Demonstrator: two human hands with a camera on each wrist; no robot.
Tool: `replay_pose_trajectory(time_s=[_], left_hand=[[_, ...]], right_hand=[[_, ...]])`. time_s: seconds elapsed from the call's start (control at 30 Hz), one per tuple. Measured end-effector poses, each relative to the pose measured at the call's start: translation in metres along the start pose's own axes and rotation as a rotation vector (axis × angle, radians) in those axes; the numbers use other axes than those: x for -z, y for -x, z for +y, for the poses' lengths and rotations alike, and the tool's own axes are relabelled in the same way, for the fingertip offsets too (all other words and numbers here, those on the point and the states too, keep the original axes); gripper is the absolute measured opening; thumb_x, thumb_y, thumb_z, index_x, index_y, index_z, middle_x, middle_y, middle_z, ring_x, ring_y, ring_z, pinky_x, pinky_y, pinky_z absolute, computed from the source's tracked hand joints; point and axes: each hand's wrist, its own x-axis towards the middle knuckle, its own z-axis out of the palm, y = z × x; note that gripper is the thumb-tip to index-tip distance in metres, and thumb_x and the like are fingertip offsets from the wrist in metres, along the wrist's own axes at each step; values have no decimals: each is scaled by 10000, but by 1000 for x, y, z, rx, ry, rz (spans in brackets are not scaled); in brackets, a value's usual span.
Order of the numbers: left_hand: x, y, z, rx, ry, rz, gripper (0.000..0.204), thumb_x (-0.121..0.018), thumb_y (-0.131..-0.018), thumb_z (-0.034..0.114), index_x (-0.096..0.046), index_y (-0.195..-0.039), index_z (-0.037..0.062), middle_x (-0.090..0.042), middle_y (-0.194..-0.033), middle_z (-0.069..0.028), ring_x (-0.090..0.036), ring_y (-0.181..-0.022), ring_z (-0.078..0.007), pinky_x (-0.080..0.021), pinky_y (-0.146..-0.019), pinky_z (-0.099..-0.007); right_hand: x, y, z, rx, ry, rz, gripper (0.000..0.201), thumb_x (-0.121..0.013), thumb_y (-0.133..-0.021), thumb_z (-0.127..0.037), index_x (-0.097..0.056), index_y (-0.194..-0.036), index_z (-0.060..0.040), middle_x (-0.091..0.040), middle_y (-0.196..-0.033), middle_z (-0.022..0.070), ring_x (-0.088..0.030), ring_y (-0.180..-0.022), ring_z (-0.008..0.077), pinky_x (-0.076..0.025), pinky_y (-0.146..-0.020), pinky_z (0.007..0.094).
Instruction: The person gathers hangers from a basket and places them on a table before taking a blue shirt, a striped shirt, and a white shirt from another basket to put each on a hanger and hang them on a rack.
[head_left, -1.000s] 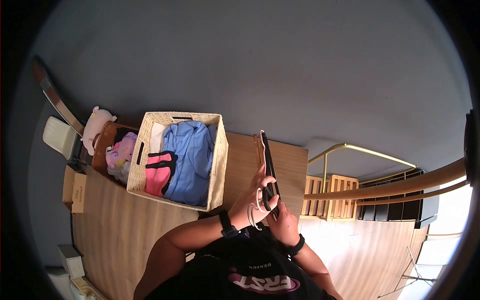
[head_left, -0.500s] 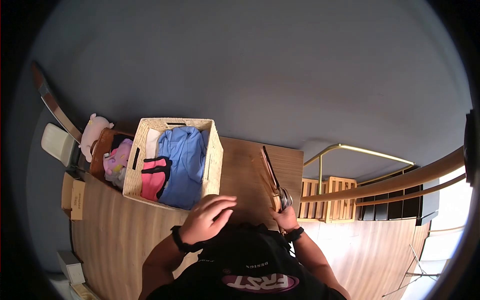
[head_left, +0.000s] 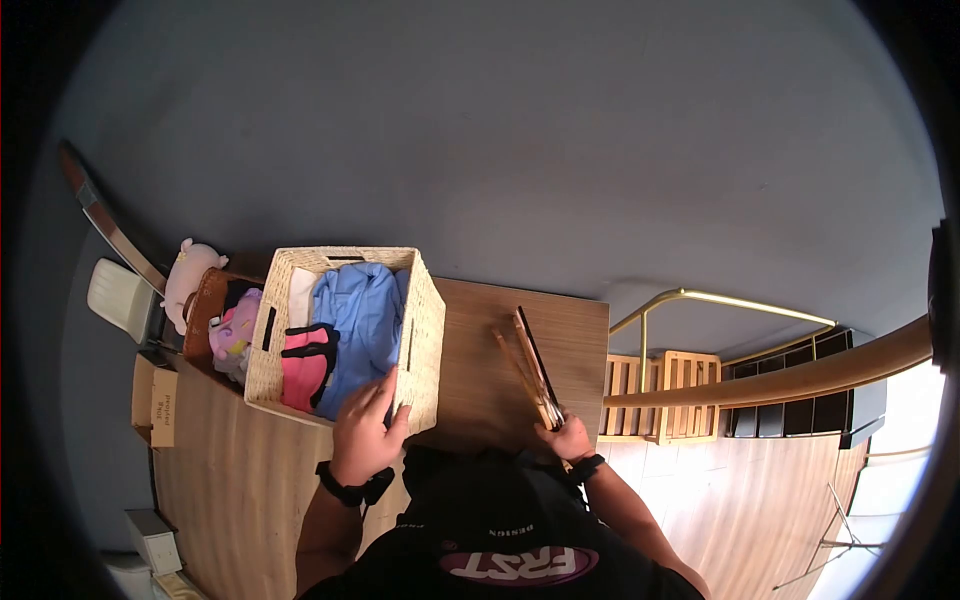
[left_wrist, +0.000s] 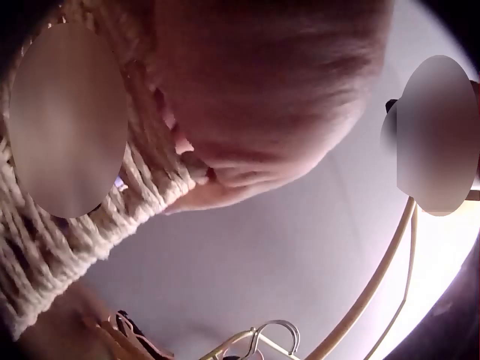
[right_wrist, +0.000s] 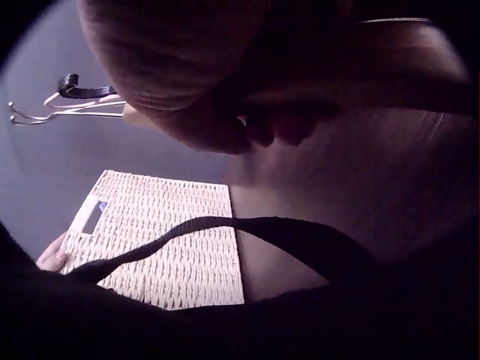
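Observation:
A cream woven basket (head_left: 425,330) stands on the wooden table (head_left: 470,360). Inside lie a blue garment (head_left: 355,320), a pink and black piece of cloth (head_left: 305,375) and a white cloth (head_left: 301,290). My left hand (head_left: 365,440) grips the basket's rim at the near right corner, and the left wrist view shows the woven edge (left_wrist: 154,199) between thumb and fingers. Toward the table's right end, my right hand (head_left: 568,438) holds several clothes hangers (head_left: 535,365) bunched together. Their hooks (right_wrist: 82,109) stick out past that hand in the right wrist view.
To the left stands a brown basket (head_left: 203,310) with soft toys, near a pink plush toy (head_left: 193,272). A cardboard box (head_left: 160,405) sits on the floor there. Right of the table are a slatted wooden rack (head_left: 685,390) and a gold metal rail (head_left: 740,304). A grey wall rises behind.
My left hand has let go of the hangers and moved left to the basket's rim. My right hand keeps the hangers and has lowered them slightly toward my body.

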Motion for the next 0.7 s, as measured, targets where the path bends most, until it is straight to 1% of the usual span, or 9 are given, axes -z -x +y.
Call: replay_pose_trajectory(time_s=[0.07, 0.17, 0.27, 0.3, 0.37, 0.4, 0.47, 0.57, 0.7], left_hand=[[6, 0, -6, -42, 29, 6, 542, -711, -860, 114, -579, -1361, -44, -699, -1123, -216, -676, -1017, -381, -532, -893, -427], [14, 2, -15, -11, 80, -47, 520, -704, -864, 99, -594, -1355, -33, -697, -1145, -224, -676, -1022, -386, -535, -886, -433], [11, 1, -15, -5, 63, 9, 465, -718, -874, 121, -635, -1309, -19, -716, -1118, -208, -702, -957, -365, -553, -825, -419], [11, 1, -13, 7, 64, 24, 453, -722, -878, 128, -643, -1300, -15, -721, -1107, -203, -708, -939, -360, -557, -806, -417], [12, -2, -9, 114, 147, 21, 420, -728, -886, 145, -659, -1273, -2, -728, -1077, -193, -714, -902, -351, -558, -767, -408], [12, -4, -7, 169, 190, 19, 404, -731, -890, 153, -667, -1259, 5, -731, -1062, -188, -716, -883, -347, -559, -747, -404], [10, -10, -6, 128, 162, 33, 370, -725, -901, 170, -675, -1236, 21, -730, -1043, -182, -711, -868, -353, -554, -730, -402], [7, -14, -5, 148, 125, 20, 317, -713, -915, 191, -691, -1193, 39, -728, -1015, -170, -702, -855, -364, -550, -714, -402], [2, -13, -6, 154, 79, 60, 269, -701, -924, 207, -709, -1143, 50, -729, -984, -156, -699, -850, -372, -546, -700, -410]], right_hand=[[-5, -2, 9, 125, -5, 86, 446, -814, -821, -330, -663, -1034, 32, -702, -782, 155, -684, -730, 237, -549, -702, 393], [-6, -14, 23, -31, -33, 67, 581, -816, -803, -310, -609, -1224, 32, -734, -982, 232, -729, -972, 356, -560, -859, 417], [-2, -20, 23, -132, 34, 87, 605, -806, -799, -323, -591, -1240, 30, -725, -1006, 261, -712, -985, 410, -559, -868, 442], [-2, -21, 22, -123, 53, 90, 611, -802, -798, -328, -587, -1245, 29, -722, -1011, 269, -706, -989, 421, -558, -869, 448], [-1, -22, 20, -108, 93, 97, 624, -794, -795, -336, -578, -1254, 28, -715, -1021, 284, -693, -997, 443, -557, -872, 461], [-2, -22, 20, -108, 109, 104, 612, -790, -795, -338, -584, -1245, 22, -715, -1019, 283, -693, -994, 443, -557, -870, 463], [-4, -21, 18, -109, 141, 117, 588, -782, -795, -342, -596, -1226, 12, -714, -1014, 282, -693, -988, 442, -557, -866, 468], [-6, -20, 21, 13, 79, 112, 533, -777, -794, -328, -615, -1189, -7, -717, -998, 271, -695, -982, 438, -556, -851, 467], [-5, -18, 12, -3, 26, 95, 486, -772, -796, -317, -625, -1149, -18, -720, -981, 259, -698, -971, 434, -555, -834, 461]])
